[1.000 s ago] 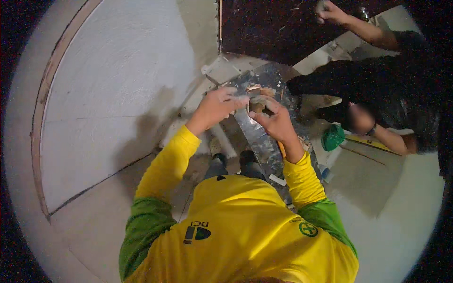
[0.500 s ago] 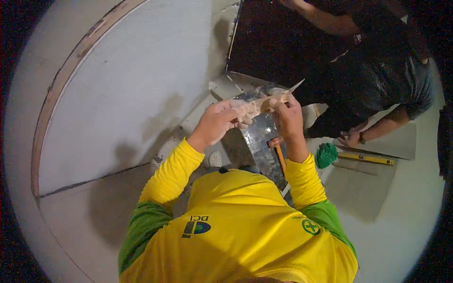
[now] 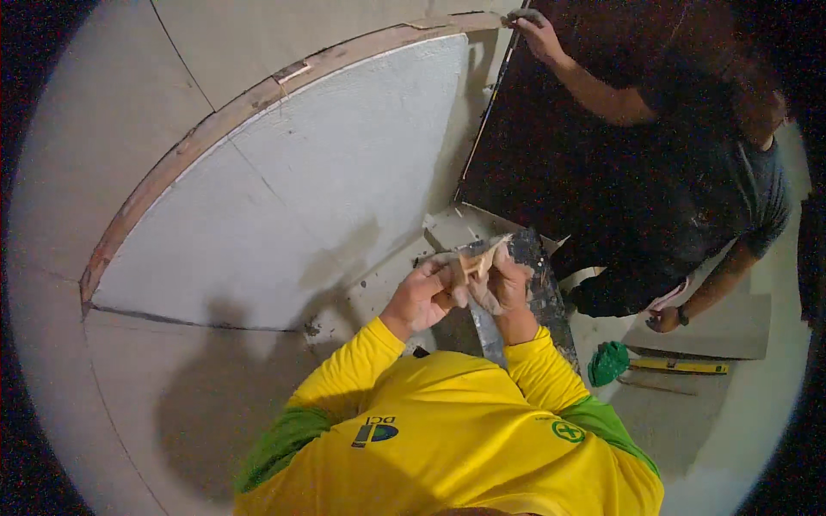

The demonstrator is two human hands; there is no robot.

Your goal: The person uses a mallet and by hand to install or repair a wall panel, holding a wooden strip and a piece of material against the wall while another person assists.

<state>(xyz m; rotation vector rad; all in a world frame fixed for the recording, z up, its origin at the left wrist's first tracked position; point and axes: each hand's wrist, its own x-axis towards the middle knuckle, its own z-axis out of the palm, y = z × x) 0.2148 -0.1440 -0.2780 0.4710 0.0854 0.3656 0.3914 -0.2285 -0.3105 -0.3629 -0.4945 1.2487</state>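
Note:
Pale splintered wood pieces (image 3: 476,258) are held up before my chest, between both hands. My left hand (image 3: 423,297) grips them from the left, its fingers closed and dusty. From the other side my right hand (image 3: 509,288) pinches the wood, with its thumb and fingers around the pieces. The wood looks snapped or folded into short lengths set at an angle. How many pieces there are is partly hidden by my fingers. Under my hands is a dark, paint-spattered metal surface (image 3: 547,297).
A co-worker in dark clothes (image 3: 662,198) stands at right, one hand (image 3: 538,34) at the end of the wooden strip (image 3: 249,101) edging the pale wall panel (image 3: 327,146). A dark panel (image 3: 516,163) stands ahead. A green bag (image 3: 609,363), yellow level (image 3: 680,365) and grey board (image 3: 731,327) lie right.
My hands have drawn closer together, and the long splintered strip now looks broken or folded. The view has tilted up. The co-worker's raised hand now shows at the wooden strip; the hammer is hidden.

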